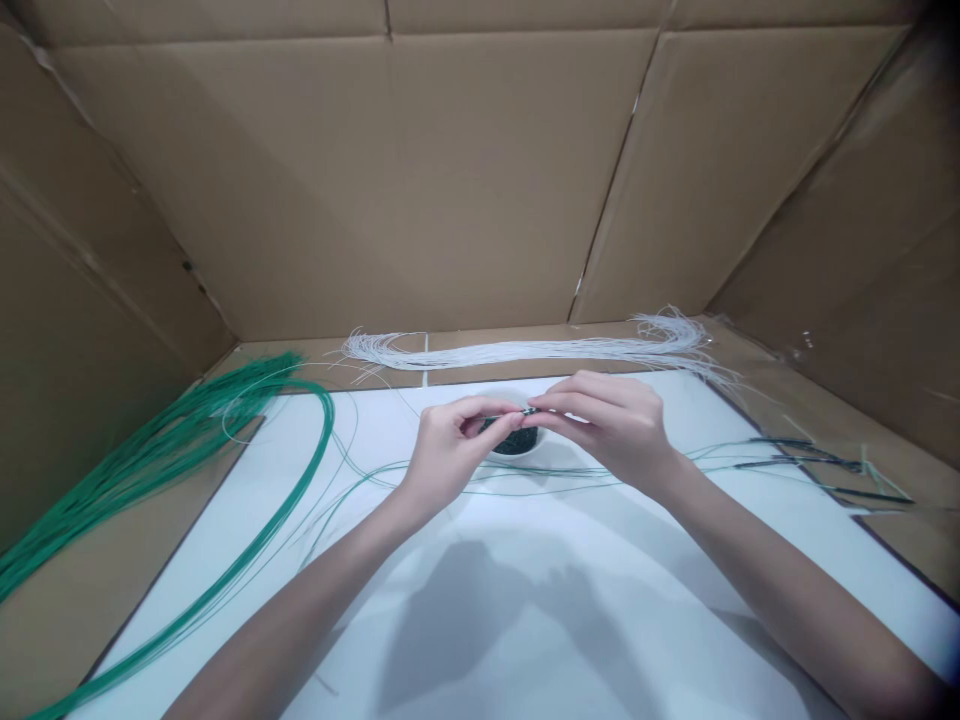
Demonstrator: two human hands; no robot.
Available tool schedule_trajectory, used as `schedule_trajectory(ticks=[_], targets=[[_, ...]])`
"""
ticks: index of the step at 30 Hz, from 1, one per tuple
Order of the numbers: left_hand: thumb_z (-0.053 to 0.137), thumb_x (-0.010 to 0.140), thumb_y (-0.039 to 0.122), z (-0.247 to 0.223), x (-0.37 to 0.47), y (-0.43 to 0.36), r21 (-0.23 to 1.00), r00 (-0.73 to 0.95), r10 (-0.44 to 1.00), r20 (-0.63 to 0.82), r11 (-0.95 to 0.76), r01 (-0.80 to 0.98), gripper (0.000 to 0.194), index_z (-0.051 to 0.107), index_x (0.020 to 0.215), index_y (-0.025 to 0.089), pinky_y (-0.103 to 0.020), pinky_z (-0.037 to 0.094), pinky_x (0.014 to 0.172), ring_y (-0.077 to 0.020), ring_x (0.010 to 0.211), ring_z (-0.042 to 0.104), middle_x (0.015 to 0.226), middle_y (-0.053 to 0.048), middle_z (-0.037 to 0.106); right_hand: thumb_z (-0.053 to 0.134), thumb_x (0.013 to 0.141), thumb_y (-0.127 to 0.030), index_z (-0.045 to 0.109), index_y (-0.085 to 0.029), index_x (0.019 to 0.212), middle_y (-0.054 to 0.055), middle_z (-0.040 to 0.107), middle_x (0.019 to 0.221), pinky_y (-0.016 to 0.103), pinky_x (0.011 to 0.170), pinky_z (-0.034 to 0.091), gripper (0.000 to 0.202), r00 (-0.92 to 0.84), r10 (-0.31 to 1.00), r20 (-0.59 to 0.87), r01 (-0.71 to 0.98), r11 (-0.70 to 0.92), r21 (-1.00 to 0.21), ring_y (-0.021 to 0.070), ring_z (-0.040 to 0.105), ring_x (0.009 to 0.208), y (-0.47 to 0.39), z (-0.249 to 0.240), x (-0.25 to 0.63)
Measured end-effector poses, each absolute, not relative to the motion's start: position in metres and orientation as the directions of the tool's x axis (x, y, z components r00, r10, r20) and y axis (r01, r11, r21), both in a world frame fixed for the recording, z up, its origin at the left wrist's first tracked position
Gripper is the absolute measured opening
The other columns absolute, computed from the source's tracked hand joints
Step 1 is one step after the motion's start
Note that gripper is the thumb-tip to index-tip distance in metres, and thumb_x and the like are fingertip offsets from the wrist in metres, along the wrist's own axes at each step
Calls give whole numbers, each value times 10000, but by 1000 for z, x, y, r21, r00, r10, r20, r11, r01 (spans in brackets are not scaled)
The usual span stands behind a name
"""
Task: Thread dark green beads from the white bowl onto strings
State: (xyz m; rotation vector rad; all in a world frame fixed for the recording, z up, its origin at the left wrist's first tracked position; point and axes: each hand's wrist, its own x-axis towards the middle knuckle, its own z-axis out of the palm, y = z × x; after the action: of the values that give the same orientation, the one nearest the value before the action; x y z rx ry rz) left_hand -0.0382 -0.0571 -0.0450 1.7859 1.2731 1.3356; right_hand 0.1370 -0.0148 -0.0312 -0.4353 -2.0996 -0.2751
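Note:
My left hand (448, 448) and my right hand (621, 422) meet fingertip to fingertip over a white bowl (541, 450). Between the two pinches shows a short dark piece (529, 411) with light flecks, seemingly on a thin green strand; the fingers hide most of it. Inside the bowl lies a mass of tiny dark green bits (517, 441), too small to name surely. Several thin green strands (570, 468) run across the white board below the bowl, passing behind my hands. To the right, these strands carry dark, thicker sections (817, 460) near their ends.
A big bundle of green strands (187, 440) lies at the left, with a curved hank (300, 480) reaching the front edge. White strands (525, 352) stretch along the back. Cardboard walls (450, 180) enclose the white board (247, 600) at the back and sides.

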Motion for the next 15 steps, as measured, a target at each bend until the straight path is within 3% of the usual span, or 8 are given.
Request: schedule_trajectory(ticks=[15], targets=[[586,720,356,-43,-39,-56,870,15,919,395,-379,316,209,678,762,173,-203,293,451,-61,470,337,626,-9,605,575,758,-203,646,-195,714,29,651,645,233,520,450,83,-481,377,792,359,908,-214,114,563,572,-18,-26,137]])
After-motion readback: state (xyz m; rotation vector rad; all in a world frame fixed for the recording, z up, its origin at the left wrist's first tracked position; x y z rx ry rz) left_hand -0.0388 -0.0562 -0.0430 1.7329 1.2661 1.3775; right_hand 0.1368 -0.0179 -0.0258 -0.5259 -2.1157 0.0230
